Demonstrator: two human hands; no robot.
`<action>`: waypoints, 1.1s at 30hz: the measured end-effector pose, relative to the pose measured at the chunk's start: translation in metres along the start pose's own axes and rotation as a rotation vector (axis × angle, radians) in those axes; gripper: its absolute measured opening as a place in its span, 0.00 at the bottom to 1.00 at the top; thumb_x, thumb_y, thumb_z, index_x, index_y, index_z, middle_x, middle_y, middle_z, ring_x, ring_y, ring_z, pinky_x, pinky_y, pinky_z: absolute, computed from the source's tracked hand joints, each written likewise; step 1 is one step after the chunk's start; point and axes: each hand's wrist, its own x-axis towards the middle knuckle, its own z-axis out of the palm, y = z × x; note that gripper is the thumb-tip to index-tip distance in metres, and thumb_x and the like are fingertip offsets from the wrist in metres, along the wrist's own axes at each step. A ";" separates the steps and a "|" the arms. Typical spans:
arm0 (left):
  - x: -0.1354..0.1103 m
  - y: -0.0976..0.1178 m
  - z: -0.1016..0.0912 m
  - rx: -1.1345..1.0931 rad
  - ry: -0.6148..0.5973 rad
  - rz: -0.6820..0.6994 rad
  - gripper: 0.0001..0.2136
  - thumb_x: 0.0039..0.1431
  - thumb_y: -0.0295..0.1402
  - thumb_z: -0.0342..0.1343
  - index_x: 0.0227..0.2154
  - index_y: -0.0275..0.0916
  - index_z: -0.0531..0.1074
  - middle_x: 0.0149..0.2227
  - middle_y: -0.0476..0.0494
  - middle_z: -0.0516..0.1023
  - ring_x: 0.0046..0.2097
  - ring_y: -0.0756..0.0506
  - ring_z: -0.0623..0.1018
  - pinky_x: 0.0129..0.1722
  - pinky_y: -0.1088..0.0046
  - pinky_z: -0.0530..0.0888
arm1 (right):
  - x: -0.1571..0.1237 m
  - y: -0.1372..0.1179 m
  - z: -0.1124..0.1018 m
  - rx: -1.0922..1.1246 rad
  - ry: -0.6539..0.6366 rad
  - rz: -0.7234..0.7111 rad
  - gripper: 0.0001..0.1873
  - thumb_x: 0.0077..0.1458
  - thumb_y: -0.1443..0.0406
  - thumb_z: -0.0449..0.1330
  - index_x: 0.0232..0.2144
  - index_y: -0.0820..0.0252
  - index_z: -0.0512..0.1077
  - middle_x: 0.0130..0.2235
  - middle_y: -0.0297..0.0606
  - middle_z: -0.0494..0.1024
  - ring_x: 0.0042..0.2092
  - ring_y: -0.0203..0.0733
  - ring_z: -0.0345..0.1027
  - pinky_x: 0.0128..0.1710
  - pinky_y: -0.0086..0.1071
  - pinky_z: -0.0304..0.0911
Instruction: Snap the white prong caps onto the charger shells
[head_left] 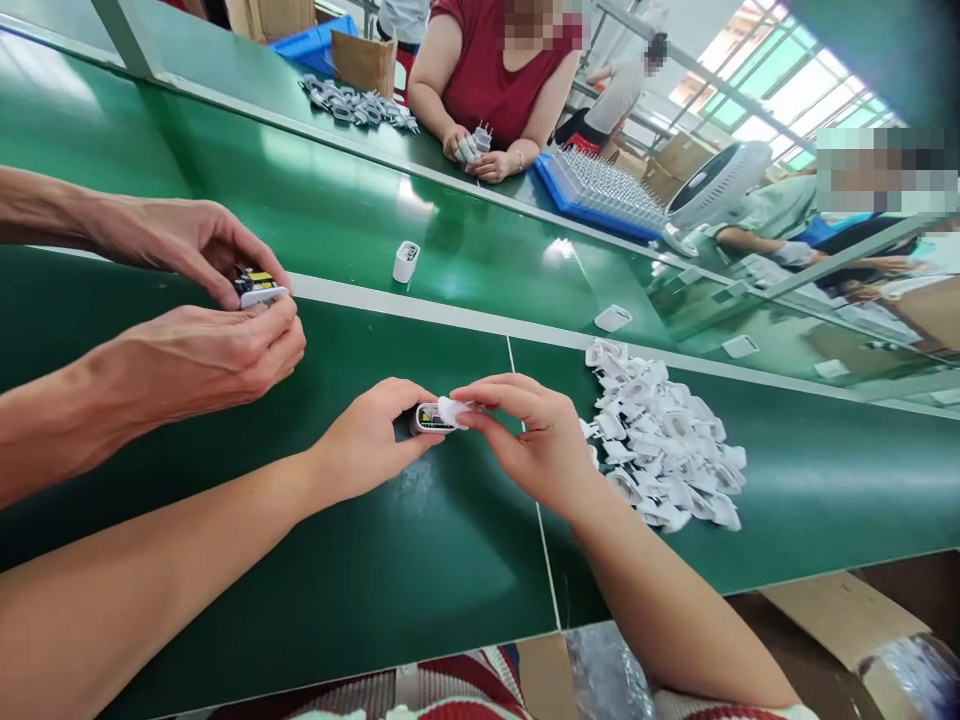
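Low over the green table, my left hand (375, 435) grips a white charger housing (433, 420) whose open end shows a circuit board inside. Between the thumb and fingers of my right hand (536, 430) is a small white plastic cap (454, 411), held right at the housing's open end. Whether the cap touches the rim I cannot tell. To the right of my right hand lies a heap of white plastic caps (664, 435). At the left, another person's hands (225, 330) hold a circuit board (259, 285) with a yellow part and a white piece.
Beyond a pale rail, a white housing (406, 262) stands on the green conveyor (330, 225), with several white pieces farther right. Across it, a person in red holds plug parts (474, 148). A blue tray (592, 205) and a fan (716, 185) stand there too.
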 end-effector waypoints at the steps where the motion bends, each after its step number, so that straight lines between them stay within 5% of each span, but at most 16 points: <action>1: 0.001 0.000 0.000 -0.002 0.001 0.001 0.11 0.60 0.38 0.65 0.44 0.42 0.78 0.44 0.47 0.80 0.47 0.42 0.78 0.49 0.64 0.74 | 0.003 -0.003 -0.001 -0.072 -0.040 -0.045 0.11 0.64 0.70 0.62 0.46 0.53 0.81 0.44 0.35 0.84 0.44 0.38 0.78 0.43 0.31 0.71; 18: 0.005 -0.008 0.012 -0.015 0.002 0.081 0.09 0.61 0.37 0.64 0.43 0.40 0.78 0.42 0.46 0.81 0.47 0.42 0.76 0.49 0.61 0.74 | 0.007 -0.005 0.009 -0.447 -0.187 -0.218 0.17 0.59 0.75 0.57 0.45 0.55 0.79 0.43 0.35 0.83 0.39 0.38 0.75 0.36 0.29 0.65; 33: 0.003 -0.005 0.013 0.020 0.036 0.029 0.10 0.60 0.40 0.63 0.39 0.40 0.77 0.39 0.44 0.79 0.44 0.41 0.77 0.47 0.60 0.74 | 0.018 -0.013 0.016 -0.440 -0.237 -0.042 0.16 0.53 0.75 0.60 0.38 0.54 0.82 0.40 0.35 0.83 0.35 0.39 0.74 0.33 0.31 0.59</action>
